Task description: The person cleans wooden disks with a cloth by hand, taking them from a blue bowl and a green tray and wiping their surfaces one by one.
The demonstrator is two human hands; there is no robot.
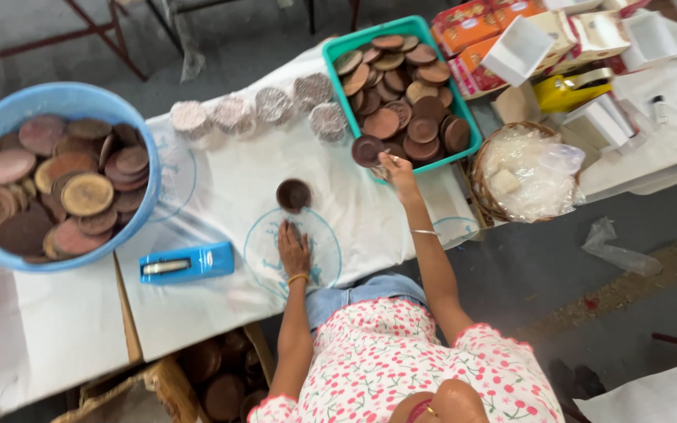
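My left hand [293, 249] lies flat on the white-covered table [221, 180], holding nothing. Just beyond its fingertips sits a single dark brown round disc [293, 194]. My right hand [397, 169] reaches to the near edge of a green tray [337, 48] and grips a dark brown disc [368, 150] at that edge. The tray is heaped with several brown round discs [401, 94].
A blue tub [149, 133] of larger brown and pinkish discs stands at the left. Clear-wrapped disc stacks [274, 105] line the far edge. A blue hand tool [186, 262] lies near left. A wicker basket [481, 182] with plastic bags, orange and white boxes [511, 43] are right.
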